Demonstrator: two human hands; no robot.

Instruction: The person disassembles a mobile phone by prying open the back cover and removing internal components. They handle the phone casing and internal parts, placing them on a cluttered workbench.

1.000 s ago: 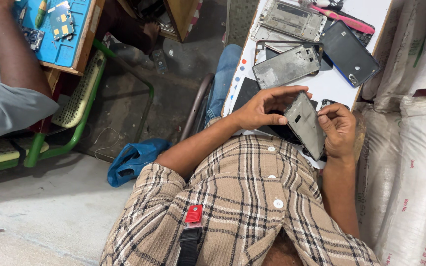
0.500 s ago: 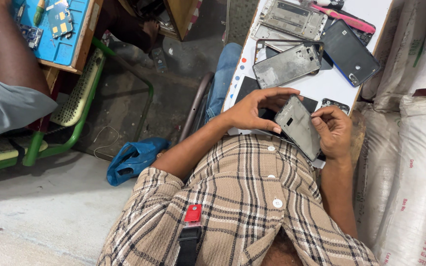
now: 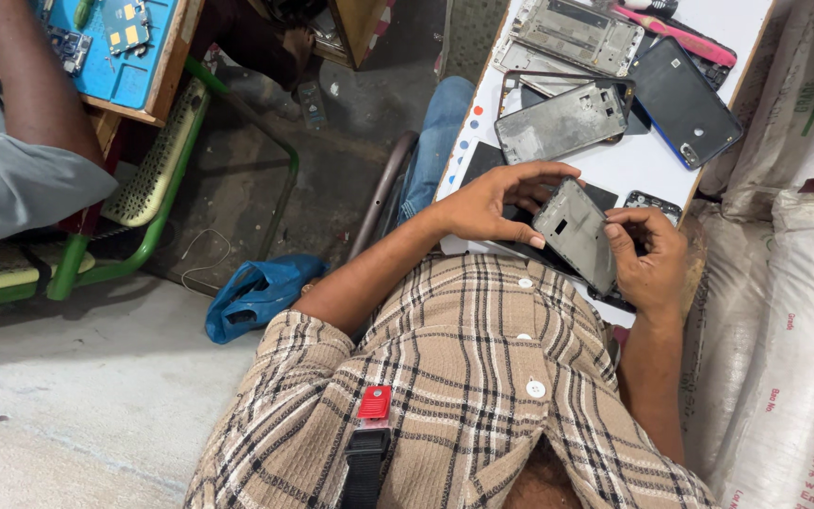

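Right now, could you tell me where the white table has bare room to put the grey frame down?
Bare white table shows between the metal frame and the dark phone panel, and at the far corner. Elsewhere parts overlap; both hands hold the grey frame.

Lower end of phone frame (image 3: pixel 577 231) behind right hand (image 3: pixel 650 259).
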